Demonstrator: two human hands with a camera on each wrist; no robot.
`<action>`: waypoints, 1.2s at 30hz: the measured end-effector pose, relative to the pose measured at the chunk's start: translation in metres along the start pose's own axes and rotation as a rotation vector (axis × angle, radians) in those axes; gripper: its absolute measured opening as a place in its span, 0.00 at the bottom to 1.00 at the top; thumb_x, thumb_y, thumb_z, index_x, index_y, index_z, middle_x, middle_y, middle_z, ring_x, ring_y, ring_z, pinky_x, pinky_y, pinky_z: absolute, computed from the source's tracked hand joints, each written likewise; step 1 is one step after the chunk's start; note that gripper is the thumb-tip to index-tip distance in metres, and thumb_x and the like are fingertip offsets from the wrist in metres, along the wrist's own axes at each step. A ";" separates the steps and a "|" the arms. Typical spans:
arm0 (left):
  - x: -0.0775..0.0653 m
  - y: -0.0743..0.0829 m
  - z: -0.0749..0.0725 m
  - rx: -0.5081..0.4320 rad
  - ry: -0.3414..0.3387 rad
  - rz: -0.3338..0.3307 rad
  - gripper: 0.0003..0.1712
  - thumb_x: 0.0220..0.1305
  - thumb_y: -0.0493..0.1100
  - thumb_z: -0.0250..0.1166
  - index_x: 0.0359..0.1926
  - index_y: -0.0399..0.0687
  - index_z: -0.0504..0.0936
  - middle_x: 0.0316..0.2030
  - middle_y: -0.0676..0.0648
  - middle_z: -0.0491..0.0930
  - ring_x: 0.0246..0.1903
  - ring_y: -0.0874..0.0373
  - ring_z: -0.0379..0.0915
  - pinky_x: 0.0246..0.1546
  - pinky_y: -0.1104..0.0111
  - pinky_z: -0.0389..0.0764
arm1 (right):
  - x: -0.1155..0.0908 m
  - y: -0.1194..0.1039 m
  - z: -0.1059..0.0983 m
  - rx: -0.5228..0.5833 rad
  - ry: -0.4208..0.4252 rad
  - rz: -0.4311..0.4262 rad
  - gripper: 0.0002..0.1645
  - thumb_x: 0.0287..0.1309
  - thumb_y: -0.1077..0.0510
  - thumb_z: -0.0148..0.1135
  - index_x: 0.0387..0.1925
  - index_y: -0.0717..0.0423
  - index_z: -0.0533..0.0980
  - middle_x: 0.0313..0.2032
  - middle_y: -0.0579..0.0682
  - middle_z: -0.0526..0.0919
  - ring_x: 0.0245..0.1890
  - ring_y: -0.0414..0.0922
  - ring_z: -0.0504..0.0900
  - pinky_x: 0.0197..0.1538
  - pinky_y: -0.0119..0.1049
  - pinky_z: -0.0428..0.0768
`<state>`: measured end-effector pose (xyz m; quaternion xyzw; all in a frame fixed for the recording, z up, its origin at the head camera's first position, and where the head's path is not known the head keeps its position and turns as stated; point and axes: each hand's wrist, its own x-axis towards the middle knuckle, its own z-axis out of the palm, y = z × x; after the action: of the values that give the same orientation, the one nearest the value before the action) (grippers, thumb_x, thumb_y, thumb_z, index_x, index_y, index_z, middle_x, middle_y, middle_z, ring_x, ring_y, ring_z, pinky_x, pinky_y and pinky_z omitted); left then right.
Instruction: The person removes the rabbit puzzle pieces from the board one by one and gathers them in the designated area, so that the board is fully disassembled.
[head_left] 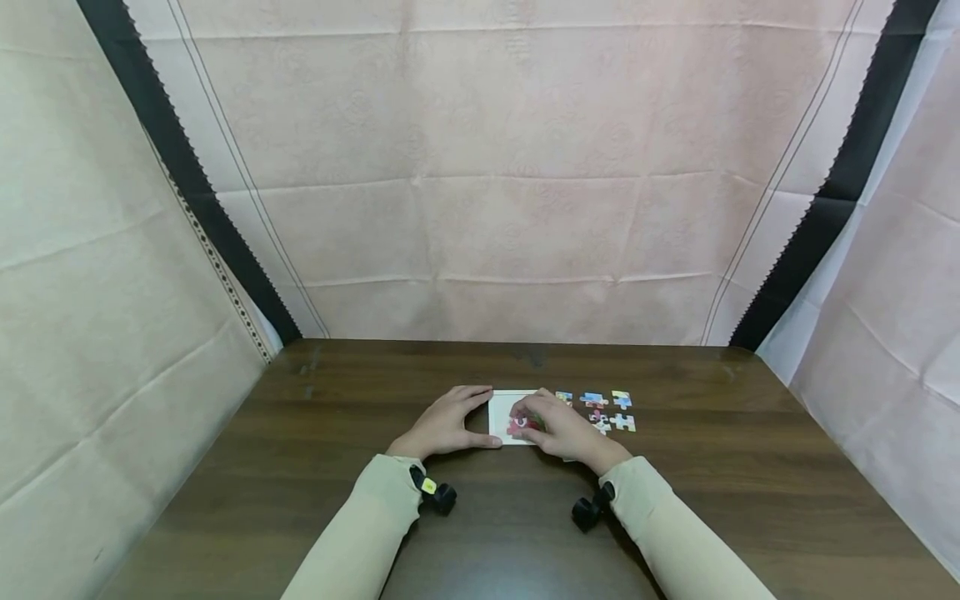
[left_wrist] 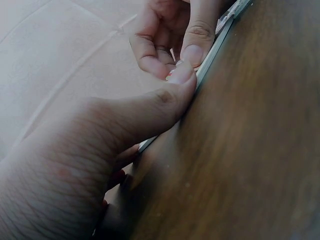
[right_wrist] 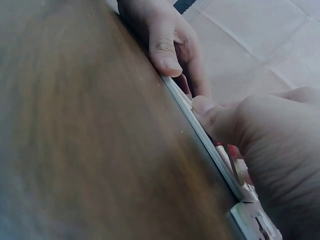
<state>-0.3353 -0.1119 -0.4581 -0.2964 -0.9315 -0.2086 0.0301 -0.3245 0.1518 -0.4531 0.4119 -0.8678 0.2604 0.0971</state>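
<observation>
A white-framed puzzle board (head_left: 500,413) lies on the table between the hands. My left hand (head_left: 452,422) rests against its left side, fingers extended at the far corner and thumb along the near corner. Over the right part of the board, my right hand (head_left: 558,427) has its thumb and index finger bent together, pinching a small puzzle piece (left_wrist: 171,76) whose coloured edge shows in the left wrist view. Red printed puzzle pieces (head_left: 519,427) show on the board beside these fingers, partly hidden by the hand. In the right wrist view, the right thumb is close over the board's near edge (right_wrist: 200,135).
Several loose jigsaw pieces (head_left: 622,422) lie just right of the board, some partly behind the right hand. The brown wooden table (head_left: 337,500) extends around it. Pale cloth walls (head_left: 525,208) enclose the back and sides.
</observation>
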 end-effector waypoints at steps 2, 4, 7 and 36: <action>0.000 0.000 0.000 0.001 0.000 -0.001 0.60 0.50 0.82 0.62 0.76 0.54 0.64 0.74 0.56 0.60 0.73 0.55 0.53 0.69 0.52 0.63 | 0.000 0.000 0.000 -0.031 0.018 -0.046 0.14 0.66 0.55 0.67 0.52 0.47 0.82 0.46 0.37 0.83 0.49 0.39 0.73 0.52 0.43 0.76; 0.000 -0.001 0.001 0.007 -0.001 -0.003 0.60 0.50 0.82 0.62 0.76 0.55 0.64 0.74 0.57 0.60 0.73 0.55 0.53 0.68 0.52 0.63 | 0.001 0.001 0.000 -0.061 0.044 -0.091 0.13 0.66 0.56 0.67 0.51 0.47 0.83 0.47 0.37 0.84 0.49 0.40 0.72 0.53 0.43 0.74; 0.001 -0.001 0.001 0.019 -0.003 -0.002 0.59 0.51 0.82 0.62 0.77 0.55 0.63 0.74 0.57 0.60 0.73 0.56 0.53 0.68 0.53 0.63 | 0.001 0.001 0.000 -0.081 0.084 -0.146 0.10 0.65 0.59 0.67 0.47 0.46 0.85 0.46 0.38 0.84 0.48 0.41 0.72 0.52 0.44 0.73; 0.001 0.002 -0.001 0.015 -0.003 -0.009 0.60 0.51 0.82 0.62 0.77 0.55 0.63 0.74 0.56 0.61 0.73 0.56 0.53 0.68 0.53 0.63 | 0.000 0.001 0.000 0.039 0.054 -0.108 0.10 0.67 0.60 0.65 0.48 0.49 0.84 0.39 0.39 0.76 0.30 0.36 0.71 0.33 0.30 0.75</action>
<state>-0.3350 -0.1106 -0.4562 -0.2923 -0.9344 -0.2013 0.0301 -0.3246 0.1526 -0.4532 0.4529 -0.8360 0.2828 0.1262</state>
